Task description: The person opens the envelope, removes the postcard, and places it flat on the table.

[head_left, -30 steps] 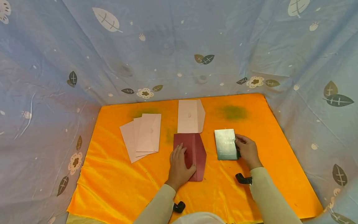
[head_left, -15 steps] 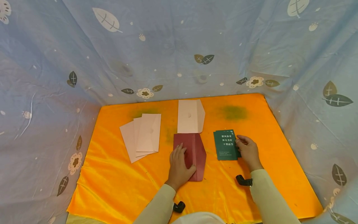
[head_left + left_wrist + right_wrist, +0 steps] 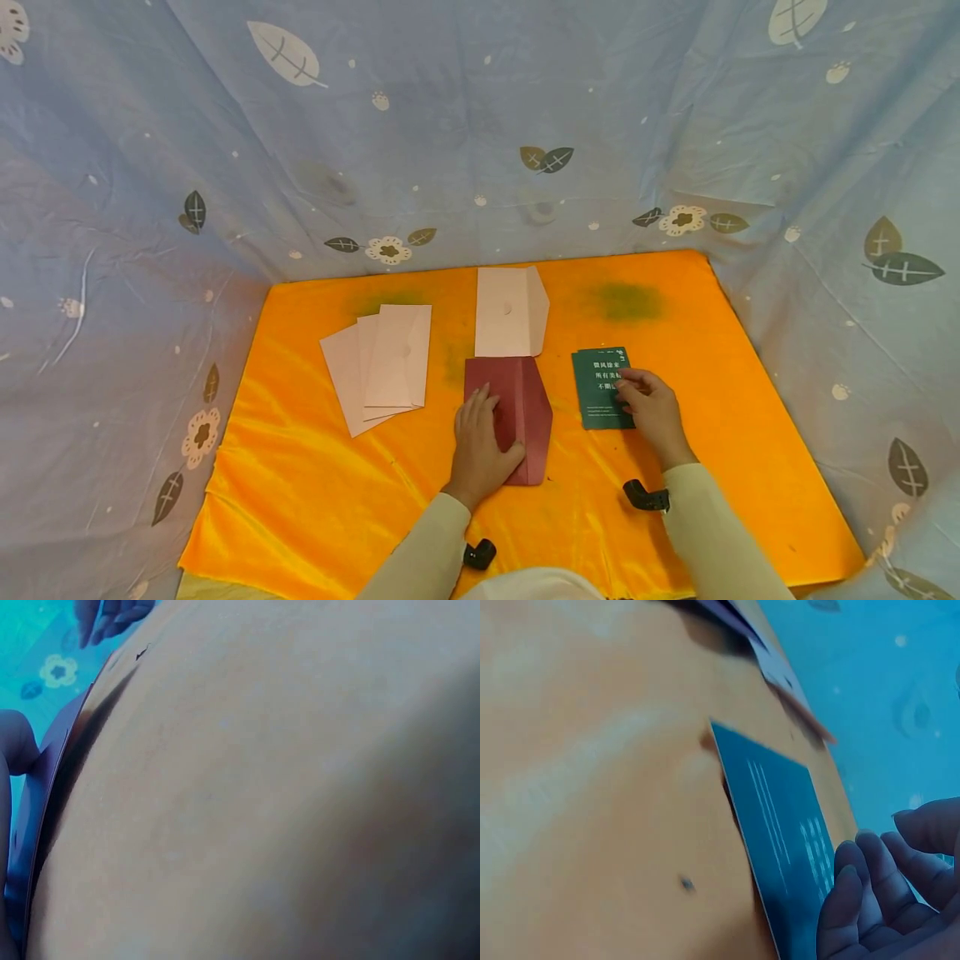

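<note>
In the head view my left hand (image 3: 482,454) rests with spread fingers on a dark red envelope (image 3: 534,421), whose pointed flap lies out to the right. The left wrist view shows the thumb (image 3: 16,742) against that envelope (image 3: 46,776). To the right lies a small stack of dark green cards (image 3: 600,408) with white print. Over the stack's right edge is my right hand (image 3: 654,412), fingertips right at the printed face. From the right wrist view, its thumb and loosely bent fingers stand apart beside the top card (image 3: 761,817), with nothing gripped between them.
A pale pink envelope (image 3: 501,325), flap out to the right, lies just beyond the red one. Several more pale pink envelopes (image 3: 397,367) overlap at the left. Orange cloth (image 3: 300,500) covers the table, with patterned blue curtains (image 3: 450,100) around it.
The glare on the top card has gone and its white print shows. My right hand has moved left from the stack's edge to over its right part. The left hand has stayed still.
</note>
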`<action>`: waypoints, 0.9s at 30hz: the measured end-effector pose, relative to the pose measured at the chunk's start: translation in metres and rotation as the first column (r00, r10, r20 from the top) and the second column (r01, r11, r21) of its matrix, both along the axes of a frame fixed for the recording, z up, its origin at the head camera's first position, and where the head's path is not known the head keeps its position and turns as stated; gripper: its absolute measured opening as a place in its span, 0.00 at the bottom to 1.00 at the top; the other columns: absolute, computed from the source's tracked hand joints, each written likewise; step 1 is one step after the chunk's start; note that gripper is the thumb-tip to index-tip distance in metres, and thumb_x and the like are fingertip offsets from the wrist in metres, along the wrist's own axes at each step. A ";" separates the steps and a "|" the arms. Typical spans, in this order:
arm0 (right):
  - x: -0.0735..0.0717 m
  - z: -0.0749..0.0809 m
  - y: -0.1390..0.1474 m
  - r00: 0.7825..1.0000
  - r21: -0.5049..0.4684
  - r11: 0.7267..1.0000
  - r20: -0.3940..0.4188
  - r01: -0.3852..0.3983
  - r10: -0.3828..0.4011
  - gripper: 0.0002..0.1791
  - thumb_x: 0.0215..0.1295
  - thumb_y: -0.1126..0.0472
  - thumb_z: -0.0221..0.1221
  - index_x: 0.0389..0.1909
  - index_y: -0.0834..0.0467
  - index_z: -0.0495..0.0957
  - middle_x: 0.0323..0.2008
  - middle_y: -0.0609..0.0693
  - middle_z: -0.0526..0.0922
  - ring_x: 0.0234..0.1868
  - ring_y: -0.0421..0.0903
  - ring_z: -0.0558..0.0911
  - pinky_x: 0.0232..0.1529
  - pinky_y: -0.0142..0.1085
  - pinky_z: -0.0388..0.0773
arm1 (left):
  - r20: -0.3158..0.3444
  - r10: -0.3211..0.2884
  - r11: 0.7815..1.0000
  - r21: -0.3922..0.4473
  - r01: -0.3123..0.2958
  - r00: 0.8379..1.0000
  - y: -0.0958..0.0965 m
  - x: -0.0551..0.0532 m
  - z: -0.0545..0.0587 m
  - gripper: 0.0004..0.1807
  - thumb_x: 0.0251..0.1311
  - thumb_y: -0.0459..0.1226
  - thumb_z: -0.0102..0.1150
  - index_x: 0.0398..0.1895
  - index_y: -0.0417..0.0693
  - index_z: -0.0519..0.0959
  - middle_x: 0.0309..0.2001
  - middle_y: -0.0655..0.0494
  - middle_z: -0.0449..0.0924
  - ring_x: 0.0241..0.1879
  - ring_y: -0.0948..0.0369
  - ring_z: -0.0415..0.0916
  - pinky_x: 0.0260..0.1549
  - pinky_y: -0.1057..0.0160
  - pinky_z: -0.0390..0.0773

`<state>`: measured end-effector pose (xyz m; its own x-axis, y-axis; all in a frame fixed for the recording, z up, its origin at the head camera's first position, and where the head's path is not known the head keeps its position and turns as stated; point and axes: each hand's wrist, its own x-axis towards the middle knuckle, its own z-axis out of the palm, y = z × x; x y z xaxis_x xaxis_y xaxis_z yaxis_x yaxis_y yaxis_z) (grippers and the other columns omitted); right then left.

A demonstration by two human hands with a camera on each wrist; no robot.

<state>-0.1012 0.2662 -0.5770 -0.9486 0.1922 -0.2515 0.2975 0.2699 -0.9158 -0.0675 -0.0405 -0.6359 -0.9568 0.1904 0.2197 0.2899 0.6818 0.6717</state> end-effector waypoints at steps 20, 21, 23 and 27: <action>0.024 -0.020 -0.070 0.990 -0.217 0.966 -0.003 -0.140 0.142 0.19 0.81 0.68 0.60 0.67 0.71 0.77 0.47 0.63 0.86 0.45 0.57 0.89 0.43 0.37 0.87 | -0.020 -0.001 1.000 0.000 0.001 1.000 -0.001 0.000 0.000 0.45 0.55 0.47 0.74 0.75 0.39 0.70 0.82 0.42 0.61 0.80 0.44 0.57 0.75 0.35 0.56; 0.024 -0.020 -0.072 0.989 -0.221 0.964 -0.001 -0.146 0.150 0.20 0.80 0.69 0.60 0.67 0.71 0.77 0.46 0.63 0.87 0.44 0.58 0.89 0.42 0.38 0.88 | -0.021 -0.001 1.000 -0.001 0.001 1.000 -0.001 0.000 0.000 0.45 0.56 0.47 0.74 0.75 0.39 0.70 0.82 0.42 0.61 0.80 0.44 0.57 0.75 0.36 0.56; 0.026 -0.020 -0.076 0.986 -0.246 0.956 0.007 -0.159 0.166 0.20 0.80 0.70 0.59 0.68 0.72 0.76 0.46 0.63 0.87 0.43 0.58 0.89 0.41 0.40 0.88 | -0.026 0.000 1.000 -0.006 0.000 1.000 -0.001 0.000 -0.001 0.44 0.56 0.47 0.74 0.75 0.39 0.70 0.82 0.42 0.62 0.80 0.44 0.57 0.76 0.37 0.55; 0.029 -0.021 -0.083 0.981 -0.274 0.945 0.025 -0.180 0.194 0.21 0.80 0.71 0.58 0.69 0.71 0.75 0.44 0.62 0.86 0.39 0.58 0.89 0.38 0.42 0.89 | -0.035 0.003 1.000 -0.021 -0.004 0.999 -0.001 -0.001 -0.003 0.44 0.57 0.48 0.73 0.74 0.39 0.70 0.81 0.42 0.62 0.80 0.44 0.57 0.76 0.38 0.55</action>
